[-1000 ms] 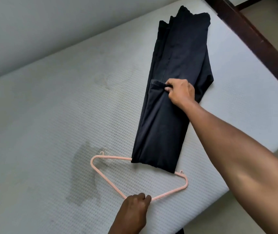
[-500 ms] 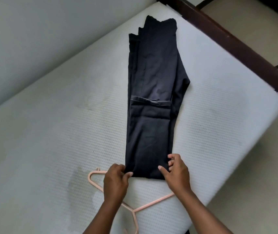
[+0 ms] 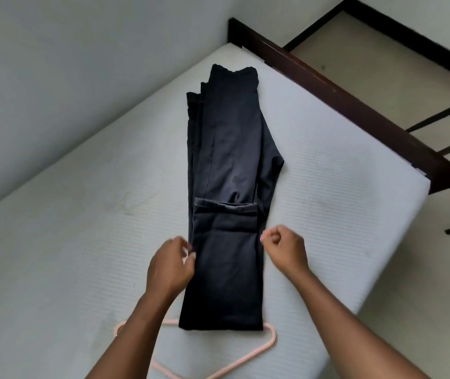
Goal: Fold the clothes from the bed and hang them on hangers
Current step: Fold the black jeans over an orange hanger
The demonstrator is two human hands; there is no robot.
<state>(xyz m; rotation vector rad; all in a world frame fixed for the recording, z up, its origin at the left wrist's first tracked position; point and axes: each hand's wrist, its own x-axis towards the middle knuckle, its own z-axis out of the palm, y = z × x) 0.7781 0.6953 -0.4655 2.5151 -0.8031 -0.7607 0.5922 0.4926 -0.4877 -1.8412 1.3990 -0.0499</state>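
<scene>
At either side of the trousers' near half, the left hand point(image 3: 170, 265) and right hand point(image 3: 285, 248) sit almost level, well apart, fingers curled in against the cloth's long edges. Blur hides whether either one actually pinches fabric, so I cannot tell. The black trousers point(image 3: 226, 160) lie on the bed point(image 3: 341, 201) folded lengthwise into a narrow strip, with a hemmed end turned back across the middle. Their near end covers the bar of the pink hanger point(image 3: 271, 339), whose corners stick out on both sides; whether the cloth wraps the bar or only lies on it is hidden.

The step in hand looks like squaring the strip on the hanger. To do it well, both hands should take every layer at the same height, keep the side edges parallel and pull evenly, so the stack does not fan out as it does at the far left corner. The weight should balance across the bar, or the longer half will likely slide off. A dark wooden bed frame point(image 3: 355, 105) runs beyond the mattress.
</scene>
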